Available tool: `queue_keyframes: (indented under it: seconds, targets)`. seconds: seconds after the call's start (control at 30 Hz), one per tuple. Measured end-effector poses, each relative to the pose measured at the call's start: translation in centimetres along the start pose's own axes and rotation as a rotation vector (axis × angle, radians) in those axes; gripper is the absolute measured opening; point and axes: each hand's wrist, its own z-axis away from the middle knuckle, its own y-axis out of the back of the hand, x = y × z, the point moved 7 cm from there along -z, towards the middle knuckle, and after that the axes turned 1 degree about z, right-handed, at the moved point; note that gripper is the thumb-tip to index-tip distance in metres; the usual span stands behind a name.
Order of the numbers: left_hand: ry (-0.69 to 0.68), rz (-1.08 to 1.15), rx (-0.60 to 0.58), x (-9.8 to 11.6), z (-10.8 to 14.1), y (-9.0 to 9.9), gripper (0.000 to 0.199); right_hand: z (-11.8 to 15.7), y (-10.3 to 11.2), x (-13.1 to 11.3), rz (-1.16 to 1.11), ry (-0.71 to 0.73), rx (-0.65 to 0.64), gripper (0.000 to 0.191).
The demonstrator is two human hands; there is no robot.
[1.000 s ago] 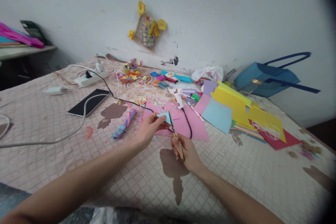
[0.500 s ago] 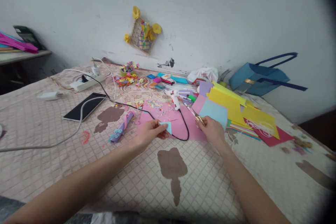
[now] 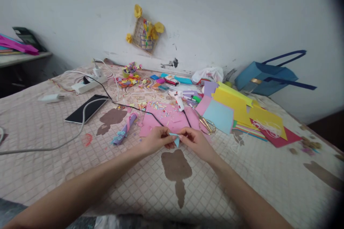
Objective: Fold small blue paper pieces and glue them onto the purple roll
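Observation:
Between both hands is a small piece of light blue paper (image 3: 176, 140), folded to a triangular shape with a point hanging down. My left hand (image 3: 158, 139) pinches its left side between thumb and fingers. On the other side, my right hand (image 3: 195, 142) grips the paper with its fingertips. Gold-handled scissors (image 3: 206, 125) lie on the pink paper (image 3: 150, 123), just beyond my right hand. A white glue gun (image 3: 178, 101) rests farther back, its black cord running down behind my hands.
Yellow sheets (image 3: 231, 104) and a light blue sheet (image 3: 219, 114) lie to the right, before a blue bag (image 3: 264, 78). At left are a phone (image 3: 86, 108), a power strip (image 3: 90, 84) and a purple paper roll (image 3: 125, 130). Cables cross the quilted cloth (image 3: 129, 182).
My right hand has let go of the scissors, leaving them on the pink paper, and moved left to grasp the blue paper. The flat square piece is now folded.

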Motion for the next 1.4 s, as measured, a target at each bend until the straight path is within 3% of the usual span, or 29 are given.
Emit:
queue_keyframes:
  seconds: [0.4, 0.6, 0.77, 0.97, 1.1, 1.3, 1.4]
  targets:
    - [0.003, -0.056, 0.130, 0.6, -0.1, 0.8, 0.038, 0.2, 0.5, 0.5, 0.051, -0.021, 0.189, 0.013]
    - [0.035, 0.034, 0.090, 0.4, 0.0, 0.7, 0.032, 0.8, 0.4, -0.5, 0.229, 0.043, 0.324, 0.014]
    - [0.072, 0.091, 0.078, 0.0, -0.1, 0.5, 0.031, 0.7, 0.2, -0.5, 0.156, 0.030, 0.288, 0.016]
    - [0.093, 0.152, 0.037, -0.1, -0.1, 0.7, 0.027, 0.1, -0.3, 2.0, -0.271, -0.148, 0.158, 0.028]
    - [0.021, 0.149, 0.044, 0.2, -0.3, 1.0, 0.026, 0.1, 0.0, 2.2, -0.388, -0.135, 0.189, 0.017]
    - [-0.140, -0.058, 0.059, 1.4, -0.4, 1.1, 0.003, 0.2, 0.2, 1.5, -0.305, -0.085, 0.183, 0.006]
    - [-0.134, -0.165, 0.059, 1.3, -0.5, 1.1, 0.022, 0.2, 0.6, 1.4, -0.232, -0.048, 0.210, 0.013]
